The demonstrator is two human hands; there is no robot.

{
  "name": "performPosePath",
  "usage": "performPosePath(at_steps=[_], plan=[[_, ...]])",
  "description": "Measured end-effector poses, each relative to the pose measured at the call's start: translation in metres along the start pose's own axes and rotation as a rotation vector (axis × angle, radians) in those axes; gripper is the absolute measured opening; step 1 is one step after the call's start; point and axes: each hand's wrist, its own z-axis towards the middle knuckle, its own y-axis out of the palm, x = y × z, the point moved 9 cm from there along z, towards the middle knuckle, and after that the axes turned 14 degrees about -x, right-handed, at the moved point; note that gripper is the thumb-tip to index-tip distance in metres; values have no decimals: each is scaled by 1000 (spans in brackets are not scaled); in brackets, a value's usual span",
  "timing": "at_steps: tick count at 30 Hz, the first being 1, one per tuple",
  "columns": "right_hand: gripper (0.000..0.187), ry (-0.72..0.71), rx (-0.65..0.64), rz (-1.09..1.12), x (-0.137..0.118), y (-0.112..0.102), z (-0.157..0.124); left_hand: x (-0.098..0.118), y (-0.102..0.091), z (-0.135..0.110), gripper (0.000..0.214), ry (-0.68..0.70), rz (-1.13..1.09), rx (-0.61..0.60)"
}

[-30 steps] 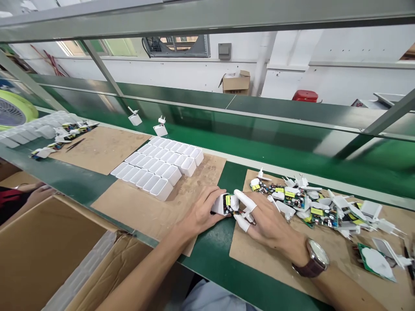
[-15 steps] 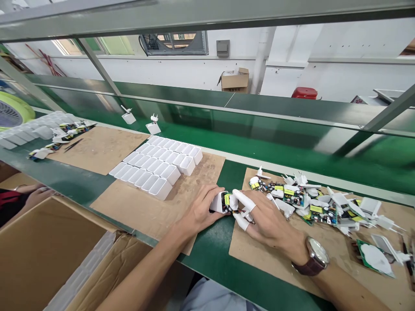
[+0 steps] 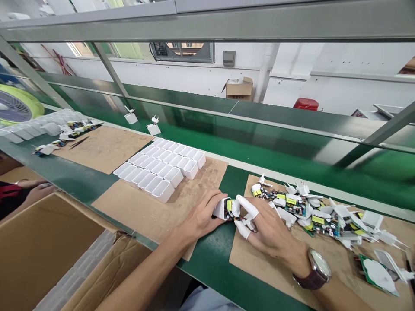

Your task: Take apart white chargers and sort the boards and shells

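My left hand is closed around a white plastic charger case whose open end faces right. A small circuit board with yellow-wrapped parts and white filler sits partly in that opening. My right hand, with white finger cots on thumb and forefinger, grips the board's outer end, where a white plug piece shows between the fingers. Left of my hands, rows of open white cases stand on a brown board. To the right lies a pile of circuit boards with plug ends.
A cardboard box holding white cases is at the lower left, near another person's hand. Two plug pieces lie on the green conveyor belt. A green fan stands far left. A metal beam crosses overhead.
The view has shifted slightly, so the scene sits a little lower and further right. Both hands keep their hold on the case and board, which look nearly unchanged relative to each other.
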Motion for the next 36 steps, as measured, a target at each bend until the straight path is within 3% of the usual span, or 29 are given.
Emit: performPosePath(at_steps=[36], plan=[[72,13,-63,-73,-1,-2,2,-11,10,-1,66,-42,-48,-46]])
